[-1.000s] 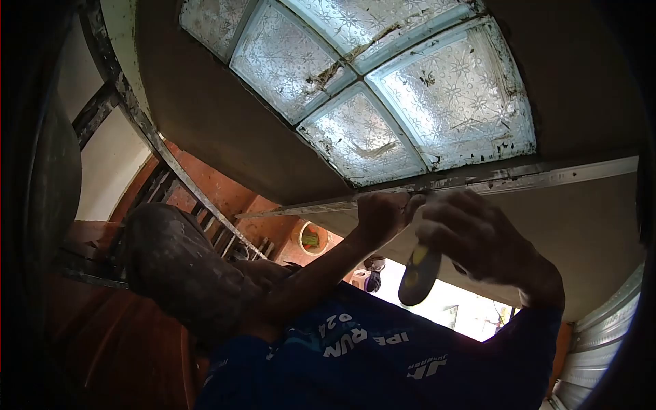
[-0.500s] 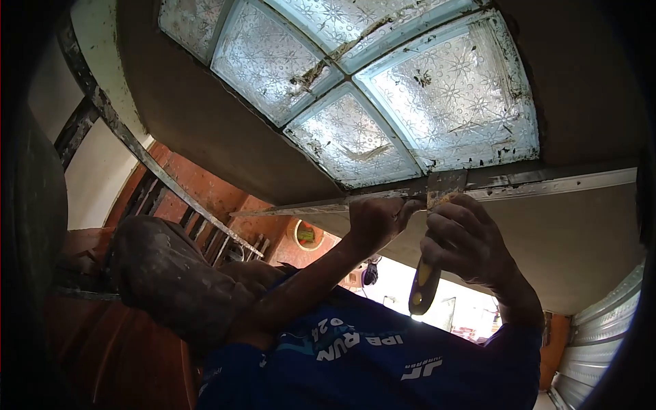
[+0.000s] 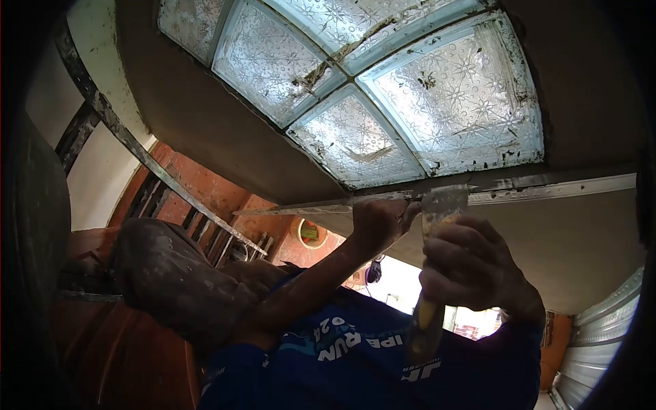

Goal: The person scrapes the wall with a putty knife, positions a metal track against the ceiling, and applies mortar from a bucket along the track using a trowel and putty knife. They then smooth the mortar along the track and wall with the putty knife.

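Observation:
My right hand [image 3: 468, 263] is closed round the handle of a putty knife [image 3: 445, 200]. Its wide blade, smeared with pale residue, points up at the ledge, and the handle's lower end hangs in front of my blue shirt. To the left, my left hand [image 3: 383, 222] is curled against a long metal strip [image 3: 547, 190] along the ledge's edge, its thumb towards the blade. Part of the strip is hidden behind this hand. Above both hands is a panel of patterned glass blocks [image 3: 451, 96], with dark mortar smears on the panes and joints.
Grey plaster [image 3: 225, 130] surrounds the glass. On the left are a paint-spattered metal bar [image 3: 164, 181] and my bent knee [image 3: 171, 273]. Below lie a reddish floor and a round bucket [image 3: 309, 234] with something green inside. Corrugated sheeting [image 3: 608, 342] stands at lower right.
My right hand has drawn the putty knife down, away from the glass and the ledge's edge, towards my body. My left hand stays almost in place.

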A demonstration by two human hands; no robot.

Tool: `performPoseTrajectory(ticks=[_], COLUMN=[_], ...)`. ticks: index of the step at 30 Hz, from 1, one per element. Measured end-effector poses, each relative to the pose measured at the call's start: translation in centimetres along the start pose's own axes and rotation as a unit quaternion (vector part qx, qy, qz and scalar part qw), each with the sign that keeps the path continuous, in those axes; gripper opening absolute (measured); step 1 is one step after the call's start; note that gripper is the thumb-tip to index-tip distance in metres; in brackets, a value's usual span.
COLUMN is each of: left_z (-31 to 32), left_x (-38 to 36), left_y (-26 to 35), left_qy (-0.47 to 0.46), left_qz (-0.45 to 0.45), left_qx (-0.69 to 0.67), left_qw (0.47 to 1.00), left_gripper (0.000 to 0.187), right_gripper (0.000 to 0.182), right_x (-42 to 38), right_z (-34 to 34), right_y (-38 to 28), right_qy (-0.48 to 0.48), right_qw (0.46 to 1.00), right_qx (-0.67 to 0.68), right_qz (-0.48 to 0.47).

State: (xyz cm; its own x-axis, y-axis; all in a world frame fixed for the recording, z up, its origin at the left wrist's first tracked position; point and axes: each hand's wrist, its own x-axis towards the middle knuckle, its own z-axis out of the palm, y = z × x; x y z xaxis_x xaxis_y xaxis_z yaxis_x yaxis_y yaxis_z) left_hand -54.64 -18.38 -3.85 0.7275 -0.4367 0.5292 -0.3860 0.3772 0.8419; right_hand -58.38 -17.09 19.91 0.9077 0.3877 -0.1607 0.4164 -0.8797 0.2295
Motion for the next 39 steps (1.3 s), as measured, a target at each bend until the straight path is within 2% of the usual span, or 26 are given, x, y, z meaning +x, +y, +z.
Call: performPoseTrajectory(ticks=[4, 10, 16, 18, 25, 28, 31, 37, 39], left_z=[-0.1, 0.2, 0.3, 0.6, 1.4, 0.7, 0.3, 0.6, 0.6], left_x=[-0.4, -0.1, 0.6, 0.4, 0.2, -0.2, -0.1, -0.4, -0.6], left_y=[-0.4, -0.4, 0.6, 0.5, -0.1, -0.5, -0.4, -0.5, -0.5], left_qy=[-0.023, 0.006, 0.029, 0.028, 0.051, -0.033, -0.046, -0.064, -0.064], left_qz=[-0.012, 0.002, -0.014, -0.016, -0.001, -0.008, 0.003, -0.035, -0.032], left_qx=[-0.043, -0.042, -0.054, -0.048, -0.042, 0.012, 0.051, 0.016, 0.015], left_qw=[0.999, 0.999, 0.998, 0.998, 0.998, 0.999, 0.998, 0.997, 0.997], left_gripper=[0.035, 0.036, 0.049, 0.049, 0.05, 0.015, 0.016, 0.015, 0.014], right_gripper=[0.025, 0.022, 0.02, 0.018, 0.027, 0.026, 0.026, 0.021, 0.021], right_x=[-0.3, -1.2, -1.8, -2.2, -2.7, -2.9, -2.9, -3.4, -3.3], right_z=[3.1, 4.3, 0.5, -0.9, -6.4, -6.2, -4.7, -4.9, -6.9], right_y=[1.4, 2.1, 2.4, 2.2, -0.6, -0.5, 0.9, 1.9, 0.6], right_qy=[-0.001, -0.04, -0.051, -0.057, -0.059, -0.01, -0.013, -0.019, -0.023], right_qw=[1.0, 0.999, 0.998, 0.997, 0.99, 0.993, 0.994, 0.992, 0.998], right_qx=[0.012, 0.008, -0.026, -0.035, -0.113, -0.109, -0.105, -0.12, -0.041], right_qz=[0.002, 0.001, 0.022, 0.041, 0.054, 0.03, 0.014, 0.036, 0.044])
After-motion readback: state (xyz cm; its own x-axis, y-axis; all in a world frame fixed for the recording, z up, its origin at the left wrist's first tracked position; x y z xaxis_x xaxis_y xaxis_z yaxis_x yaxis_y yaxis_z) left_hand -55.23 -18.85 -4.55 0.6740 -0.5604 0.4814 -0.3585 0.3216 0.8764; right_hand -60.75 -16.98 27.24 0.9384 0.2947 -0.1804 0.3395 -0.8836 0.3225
